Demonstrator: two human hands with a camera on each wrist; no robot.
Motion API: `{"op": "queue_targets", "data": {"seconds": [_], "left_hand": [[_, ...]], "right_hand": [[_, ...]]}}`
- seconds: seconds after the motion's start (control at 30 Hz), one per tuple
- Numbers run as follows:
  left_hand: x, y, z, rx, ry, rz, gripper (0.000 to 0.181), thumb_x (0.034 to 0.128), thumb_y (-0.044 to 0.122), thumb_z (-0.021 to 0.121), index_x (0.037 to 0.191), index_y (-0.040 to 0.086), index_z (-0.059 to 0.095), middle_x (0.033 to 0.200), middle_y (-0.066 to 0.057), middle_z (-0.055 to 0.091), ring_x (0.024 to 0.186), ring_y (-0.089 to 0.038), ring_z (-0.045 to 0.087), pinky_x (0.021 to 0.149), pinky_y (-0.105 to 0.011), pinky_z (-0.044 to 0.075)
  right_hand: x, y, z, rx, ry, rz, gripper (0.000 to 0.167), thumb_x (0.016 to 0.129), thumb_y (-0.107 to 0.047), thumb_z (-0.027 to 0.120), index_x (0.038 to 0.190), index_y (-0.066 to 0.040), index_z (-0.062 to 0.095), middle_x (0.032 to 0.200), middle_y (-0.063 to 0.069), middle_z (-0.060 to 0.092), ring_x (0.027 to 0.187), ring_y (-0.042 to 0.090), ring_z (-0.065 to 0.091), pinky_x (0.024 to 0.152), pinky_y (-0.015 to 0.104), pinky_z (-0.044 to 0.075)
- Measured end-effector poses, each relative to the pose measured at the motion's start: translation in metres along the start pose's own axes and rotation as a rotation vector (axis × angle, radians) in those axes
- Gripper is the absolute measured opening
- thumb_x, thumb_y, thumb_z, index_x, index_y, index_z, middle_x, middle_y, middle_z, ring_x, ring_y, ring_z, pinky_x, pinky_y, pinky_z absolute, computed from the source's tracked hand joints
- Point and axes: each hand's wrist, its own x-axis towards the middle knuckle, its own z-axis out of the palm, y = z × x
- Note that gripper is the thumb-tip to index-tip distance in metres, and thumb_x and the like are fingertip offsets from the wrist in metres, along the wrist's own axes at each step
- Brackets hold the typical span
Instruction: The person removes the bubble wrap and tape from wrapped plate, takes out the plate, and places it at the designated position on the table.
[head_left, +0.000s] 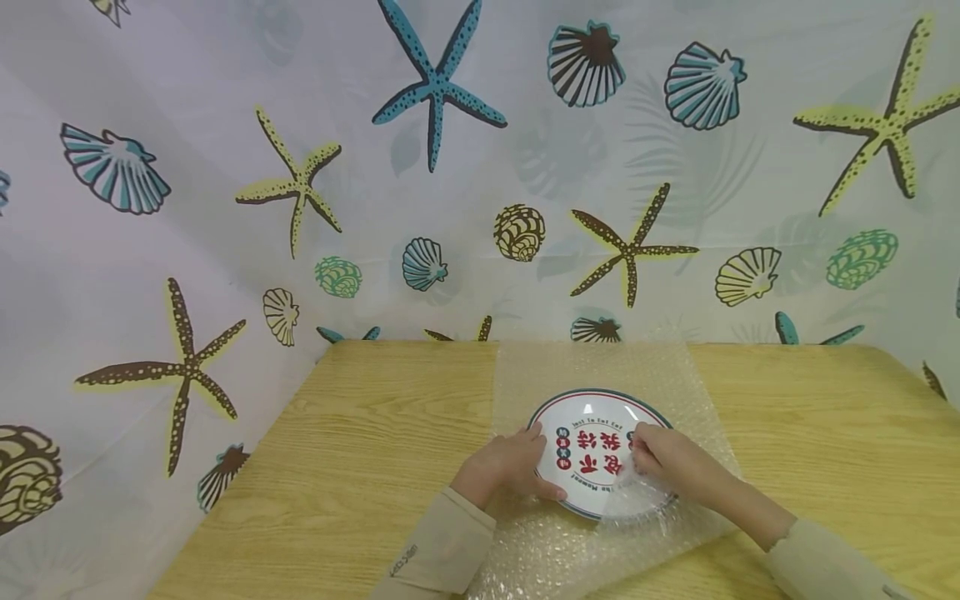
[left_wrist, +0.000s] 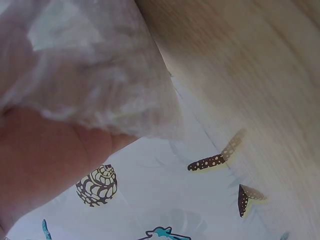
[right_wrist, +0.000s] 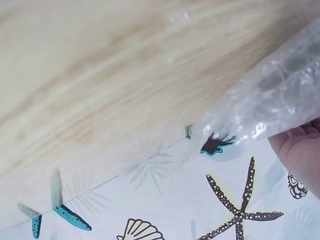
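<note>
A round white plate (head_left: 555, 417) with a dark and red rim line and red and blue lettering lies on a sheet of clear bubble wrap (head_left: 525, 375). My left hand (head_left: 506, 467) holds the plate at its left edge, thumb on the lower rim and fingers along the left side. With bent fingers my right hand (head_left: 678, 458) pinches a flap of the bubble wrap over the plate's lower right part. Wrap partly hides the left hand (left_wrist: 60, 150) in the left wrist view. Only part of the right hand (right_wrist: 297, 150) shows beside the wrap in the right wrist view.
The sheet spreads across the wooden table (head_left: 360, 417), from the back edge towards the front. Behind and to the left hangs a white curtain (head_left: 465, 208) printed with starfish and shells.
</note>
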Motion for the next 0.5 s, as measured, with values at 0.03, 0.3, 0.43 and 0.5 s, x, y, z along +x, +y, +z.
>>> {"op": "queue_targets", "data": {"seconds": [0.03,0.3,0.43,0.5], "left_hand": [[0.0,0.0,0.0001,0.001,0.002,-0.001,0.084,0.0703,0.053,0.066,0.135,0.007,0.038,0.145,-0.004,0.024,0.13,-0.019,0.026,0.1,-0.038,0.028],[0.0011,0.001,0.0015,-0.02,-0.003,-0.022,0.084,0.0703,0.051,0.066,0.137,0.009,0.036,0.145,-0.003,0.024,0.13,-0.024,0.024,0.101,-0.04,0.027],[0.0009,0.0015,0.0016,-0.028,-0.011,-0.029,0.085,0.0701,0.051,0.067,0.137,0.01,0.036,0.145,-0.002,0.024,0.13,-0.028,0.024,0.101,-0.041,0.027],[0.0006,0.0017,0.0012,-0.033,-0.014,-0.031,0.085,0.0698,0.051,0.067,0.137,0.01,0.036,0.145,-0.002,0.024,0.129,-0.029,0.025,0.1,-0.041,0.028]], "right_hand": [[-0.0002,-0.0001,-0.0001,0.0,0.001,-0.002,0.012,0.083,0.0,0.052,0.076,-0.01,0.05,0.063,-0.007,0.04,0.056,0.004,0.037,0.048,0.02,0.035],[-0.0006,-0.0003,0.0004,0.008,0.017,0.008,0.013,0.082,0.0,0.053,0.075,-0.01,0.049,0.062,-0.007,0.039,0.056,0.004,0.036,0.047,0.019,0.034],[-0.001,-0.0009,0.0001,0.008,0.03,-0.015,0.014,0.082,0.001,0.053,0.075,-0.009,0.049,0.062,-0.007,0.038,0.056,0.004,0.035,0.047,0.02,0.033],[-0.001,-0.0012,-0.0001,0.008,0.032,-0.021,0.014,0.082,0.002,0.053,0.075,-0.009,0.048,0.062,-0.007,0.038,0.056,0.003,0.035,0.047,0.02,0.033]]}}
